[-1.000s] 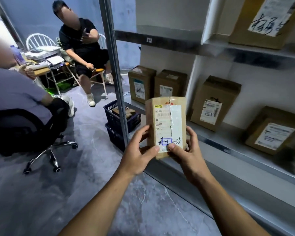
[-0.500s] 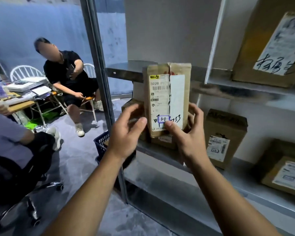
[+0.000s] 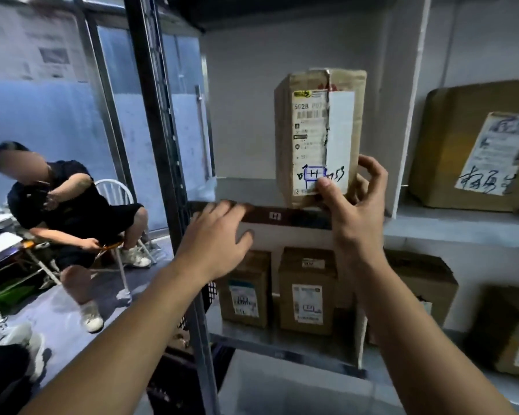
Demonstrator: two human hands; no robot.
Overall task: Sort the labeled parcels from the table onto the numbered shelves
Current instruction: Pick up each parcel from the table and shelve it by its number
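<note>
A tall brown cardboard parcel point(image 3: 315, 127) with a white label marked "H" stands upright at the front of a grey shelf point(image 3: 246, 190). A small "H" tag point(image 3: 275, 216) sits on that shelf's front edge. My right hand point(image 3: 357, 205) grips the parcel's lower right corner, thumb on the label, fingers behind. My left hand point(image 3: 219, 238) is off the parcel, fingers spread, in front of the shelf edge to the left.
Two labeled boxes point(image 3: 246, 292) point(image 3: 307, 292) stand on the shelf below, more to their right. A large box point(image 3: 474, 145) fills the neighbouring bay. A dark upright post point(image 3: 162, 145) borders the shelf. A seated person point(image 3: 66, 211) is at left.
The parcel has gone up from chest height onto the "H" shelf. My left hand has let go of it and dropped to the shelf edge; my right hand still holds it.
</note>
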